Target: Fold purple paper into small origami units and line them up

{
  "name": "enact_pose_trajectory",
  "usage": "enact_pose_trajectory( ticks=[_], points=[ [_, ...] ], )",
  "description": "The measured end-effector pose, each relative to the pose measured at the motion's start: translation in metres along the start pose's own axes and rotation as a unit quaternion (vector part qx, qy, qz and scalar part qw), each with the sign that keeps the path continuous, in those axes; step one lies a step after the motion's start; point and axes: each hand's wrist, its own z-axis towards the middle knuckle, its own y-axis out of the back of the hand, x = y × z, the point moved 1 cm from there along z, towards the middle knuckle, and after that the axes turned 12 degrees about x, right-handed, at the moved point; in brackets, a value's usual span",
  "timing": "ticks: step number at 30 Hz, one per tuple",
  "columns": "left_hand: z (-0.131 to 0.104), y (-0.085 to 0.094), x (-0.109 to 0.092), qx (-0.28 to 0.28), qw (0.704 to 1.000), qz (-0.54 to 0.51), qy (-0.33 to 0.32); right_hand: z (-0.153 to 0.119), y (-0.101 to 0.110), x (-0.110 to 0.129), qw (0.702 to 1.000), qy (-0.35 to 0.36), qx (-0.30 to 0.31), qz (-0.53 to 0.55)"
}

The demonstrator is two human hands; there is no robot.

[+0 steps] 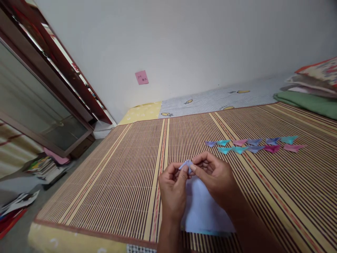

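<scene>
A small folded piece of pale lavender paper (187, 163) is pinched between my two hands, above the striped mat. My left hand (173, 182) grips its left side with thumb and fingers. On its right side, my right hand (216, 174) pinches it with thumb and index finger. The fingertips hide part of the folds. Beneath my hands lies a stack of pale lavender sheets (204, 211), with a turquoise edge showing at the bottom. Ahead to the right, several folded paper boats (254, 149) in turquoise, pink, purple and magenta sit in two rows.
The striped bamboo mat (118, 175) covers a bed against a white wall (184, 45). A pink note (141, 77) is stuck there. Folded bedding (313, 100) is piled at the far right. To the left stand a glass-panelled door (44, 98) and a pile of books (44, 168).
</scene>
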Motion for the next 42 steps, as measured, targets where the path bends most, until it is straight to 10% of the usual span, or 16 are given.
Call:
enact_pose_trajectory(
  ticks=[10,15,21,25,29,42],
  points=[
    [0.006,0.002,0.0,0.067,0.989,-0.13,0.029,0.003,0.009,0.0,0.991,-0.028,0.089,0.101],
    [0.004,0.0,0.003,0.199,0.91,-0.351,0.092,0.003,0.021,-0.002,0.972,-0.011,0.204,0.117],
    [0.002,-0.011,0.016,0.251,0.857,-0.43,0.131,0.004,0.025,0.0,0.981,0.068,0.169,0.064],
    [0.003,-0.012,0.02,0.248,0.901,-0.322,0.155,0.002,0.029,0.005,0.989,0.034,0.141,0.016],
    [0.005,0.004,0.013,0.112,0.98,-0.101,0.127,0.002,0.029,0.003,0.994,-0.027,0.103,-0.009],
    [0.006,0.017,0.01,0.154,0.969,-0.133,0.14,0.003,0.013,0.008,0.979,0.016,0.069,-0.192]
  ],
)
